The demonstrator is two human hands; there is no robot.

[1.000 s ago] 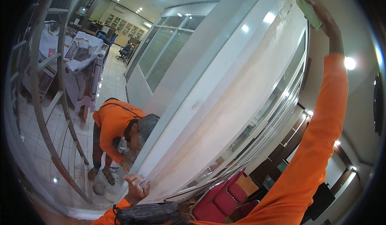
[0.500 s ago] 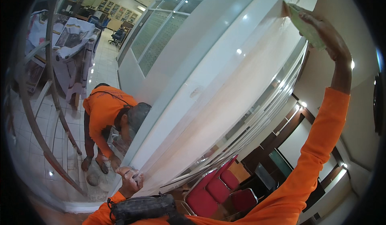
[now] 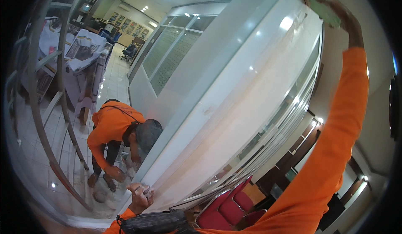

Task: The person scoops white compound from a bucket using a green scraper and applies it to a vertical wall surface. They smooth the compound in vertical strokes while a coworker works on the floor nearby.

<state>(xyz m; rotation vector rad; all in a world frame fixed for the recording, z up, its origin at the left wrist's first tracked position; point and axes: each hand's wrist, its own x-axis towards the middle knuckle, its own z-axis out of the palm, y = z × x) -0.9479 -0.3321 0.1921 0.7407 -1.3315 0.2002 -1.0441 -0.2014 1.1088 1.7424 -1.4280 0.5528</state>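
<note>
My right arm stretches up to the top of a white wall panel (image 3: pixel 251 83). There my right hand (image 3: pixel 344 16) is closed on a green flat tool (image 3: pixel 324 13) with a thin brownish edge, held against or close to the panel. Its exact kind does not show. A rough, patchy spot (image 3: pixel 300 16) lies just below that edge, and a pale beige band runs down the panel. Low by the panel's near end, my left hand (image 3: pixel 140 197) has its fingers curled, with whitish smears and a pale lump at the fingertips that I cannot make out.
Another person in an orange shirt (image 3: pixel 119 123) bends low beyond the panel on the left. A curved metal railing (image 3: pixel 63 108) stands at far left, near a sheet-covered pile (image 3: pixel 90 50). Red chairs (image 3: pixel 217 215) are below right. A black pouch (image 3: pixel 155 222) hangs at my front.
My right hand has moved up along the panel with the green tool. The view has shifted, so the panel and the other person sit lower in it. My left hand stays by the panel's low end.
</note>
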